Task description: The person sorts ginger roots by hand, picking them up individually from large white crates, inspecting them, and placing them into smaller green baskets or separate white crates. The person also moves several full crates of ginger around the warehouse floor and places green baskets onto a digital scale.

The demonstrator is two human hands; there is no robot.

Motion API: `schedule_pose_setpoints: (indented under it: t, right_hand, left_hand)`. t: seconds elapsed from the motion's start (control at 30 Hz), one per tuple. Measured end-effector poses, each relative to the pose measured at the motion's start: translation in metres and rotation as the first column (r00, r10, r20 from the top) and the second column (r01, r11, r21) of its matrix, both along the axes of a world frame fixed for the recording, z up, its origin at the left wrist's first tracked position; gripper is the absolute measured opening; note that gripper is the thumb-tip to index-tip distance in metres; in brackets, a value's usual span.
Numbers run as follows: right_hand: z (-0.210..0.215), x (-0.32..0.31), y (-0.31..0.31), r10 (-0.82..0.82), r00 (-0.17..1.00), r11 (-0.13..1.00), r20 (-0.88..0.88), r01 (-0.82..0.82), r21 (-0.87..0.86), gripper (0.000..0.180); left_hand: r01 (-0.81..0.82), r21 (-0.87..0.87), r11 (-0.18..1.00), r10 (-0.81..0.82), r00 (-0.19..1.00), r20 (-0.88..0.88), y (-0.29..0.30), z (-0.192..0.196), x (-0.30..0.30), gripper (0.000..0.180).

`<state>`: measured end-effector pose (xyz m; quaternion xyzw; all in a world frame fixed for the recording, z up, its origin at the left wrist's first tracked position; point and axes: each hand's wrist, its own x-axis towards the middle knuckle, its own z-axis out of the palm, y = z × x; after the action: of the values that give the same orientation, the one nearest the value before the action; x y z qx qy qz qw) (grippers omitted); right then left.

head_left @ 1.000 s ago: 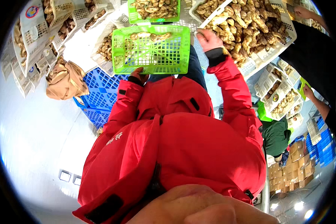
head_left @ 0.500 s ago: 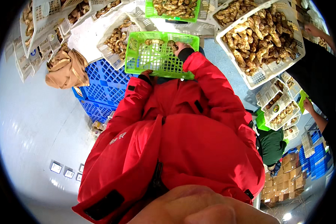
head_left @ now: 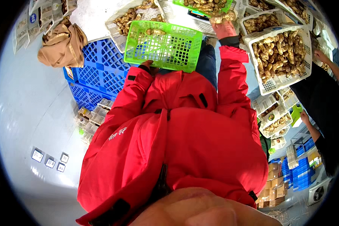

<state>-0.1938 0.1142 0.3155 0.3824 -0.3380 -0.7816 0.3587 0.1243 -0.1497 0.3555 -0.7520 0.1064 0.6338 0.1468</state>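
Observation:
A green plastic basket (head_left: 194, 49) sits tilted in front of my body, with a pale brown mushroom (head_left: 155, 32) lying near its far left side. My left hand (head_left: 148, 64) grips the near rim of this basket; its fingers are partly hidden by the rim and the cuff. Out to the right, my right hand (head_left: 223, 29) is closed round a long brown-and-cream mushroom (head_left: 224, 17). That hand is beside a second green basket (head_left: 226, 8) full of mushrooms, which rests on a scale with a small lit display (head_left: 197, 14).
A white crate (head_left: 113, 32) of mushrooms stands behind the green basket. Large white crates (head_left: 267, 88) heaped with mushrooms are at the right, near a co-worker in black (head_left: 314, 86). Blue pallets (head_left: 98, 71) and a brown cloth bundle (head_left: 64, 47) lie at the left.
My right hand has left the near green basket and reached right and away, holding a mushroom. My left hand stays at the basket rim. The whole view has shifted slightly.

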Motion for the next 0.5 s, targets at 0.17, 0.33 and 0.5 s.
schedule_pose_setpoints:
  t: [0.17,0.33,0.5]
  right_hand:
    - [0.002,-0.027,-0.012,-0.108,0.239,0.866,0.965,0.499,-0.026,0.026]
    - [0.001,-0.019,-0.041,-0.323,-0.028,0.752,0.946,0.599,0.275,0.028]
    - [-0.018,-0.004,-0.059,-0.474,0.097,0.797,0.875,0.468,0.380,0.027]
  left_hand:
    - [0.139,-0.020,0.990,-0.139,0.989,-0.045,-0.023,0.001,0.015,0.024]
    - [0.003,-0.020,1.000,-0.003,1.000,-0.013,-0.040,0.015,0.024,0.021]
    - [-0.021,-0.053,0.998,0.023,0.999,0.046,-0.042,0.036,0.022,0.023]
